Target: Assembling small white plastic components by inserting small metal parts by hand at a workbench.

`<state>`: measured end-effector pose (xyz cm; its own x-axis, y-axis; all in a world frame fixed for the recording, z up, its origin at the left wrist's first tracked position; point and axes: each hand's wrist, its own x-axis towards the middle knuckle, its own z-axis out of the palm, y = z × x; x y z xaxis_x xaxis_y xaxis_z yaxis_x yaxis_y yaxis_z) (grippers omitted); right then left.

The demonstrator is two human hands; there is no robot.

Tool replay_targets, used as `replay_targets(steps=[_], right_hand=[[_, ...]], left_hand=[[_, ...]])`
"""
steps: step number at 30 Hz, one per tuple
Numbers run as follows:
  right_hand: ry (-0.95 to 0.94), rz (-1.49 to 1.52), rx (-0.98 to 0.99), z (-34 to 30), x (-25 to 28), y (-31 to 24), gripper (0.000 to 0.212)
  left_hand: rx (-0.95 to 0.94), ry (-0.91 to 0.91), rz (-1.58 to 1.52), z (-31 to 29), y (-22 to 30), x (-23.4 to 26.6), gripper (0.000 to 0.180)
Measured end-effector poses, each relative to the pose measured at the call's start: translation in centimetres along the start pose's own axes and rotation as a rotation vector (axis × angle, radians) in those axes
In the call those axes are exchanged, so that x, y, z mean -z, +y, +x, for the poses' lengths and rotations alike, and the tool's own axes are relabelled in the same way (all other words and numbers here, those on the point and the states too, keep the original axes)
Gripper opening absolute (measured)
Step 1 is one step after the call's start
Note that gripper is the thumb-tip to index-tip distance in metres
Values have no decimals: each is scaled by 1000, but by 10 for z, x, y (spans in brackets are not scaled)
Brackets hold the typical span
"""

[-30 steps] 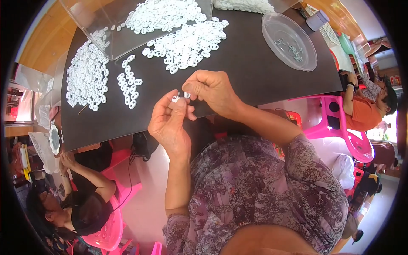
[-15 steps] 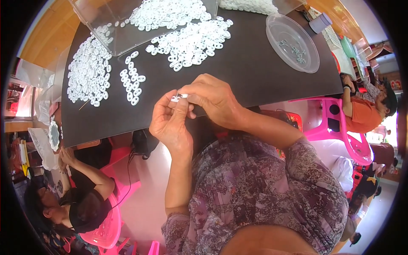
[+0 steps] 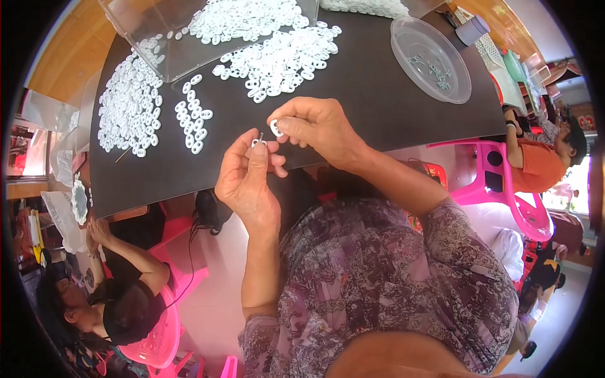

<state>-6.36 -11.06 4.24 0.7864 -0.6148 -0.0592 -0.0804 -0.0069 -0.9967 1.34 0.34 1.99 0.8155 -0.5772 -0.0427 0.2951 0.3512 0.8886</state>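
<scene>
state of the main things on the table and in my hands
left hand: closed on a white piece, metal pin protruding
right hand: pinching a second piece, apart from the first
left pile: loose
middle pile: loose
small group: rough columns
round tray: uncovered, small parts inside
clear box: cannot tell if upright

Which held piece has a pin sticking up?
The white piece in the left hand: thin pin protruding. Other piece, in the right hand, shows none.

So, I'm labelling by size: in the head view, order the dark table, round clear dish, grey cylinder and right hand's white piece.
1. Dark table
2. Round clear dish
3. Grey cylinder
4. White piece in the right hand
</scene>
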Motion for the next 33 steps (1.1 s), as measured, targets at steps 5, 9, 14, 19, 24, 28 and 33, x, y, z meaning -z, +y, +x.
replay_targets(steps=[5, 9, 14, 19, 24, 28, 33], right_hand=[[-15, 12, 28, 10, 7, -5, 15], [-18, -48, 135, 15, 9, -5, 11], [-28, -87, 167, 18, 7, -1, 10], [-50, -177, 185, 21, 10, -2, 11], [-53, -212, 180, 20, 8, -1, 10], [-59, -228, 183, 20, 9, 0, 9], [-73, -260, 196, 22, 10, 2, 9]], left_hand=[[40, -30, 11, 1, 6, -4, 18], [49, -43, 22, 2, 7, -4, 19], [63, -41, 45, 0, 4, -8, 18], [62, -38, 59, 1, 2, -8, 17], [31, -11, 71, 1, -1, -8, 15], [56, -29, 38, 1, -2, -6, 16], [62, -29, 37, 0, -1, -6, 16]])
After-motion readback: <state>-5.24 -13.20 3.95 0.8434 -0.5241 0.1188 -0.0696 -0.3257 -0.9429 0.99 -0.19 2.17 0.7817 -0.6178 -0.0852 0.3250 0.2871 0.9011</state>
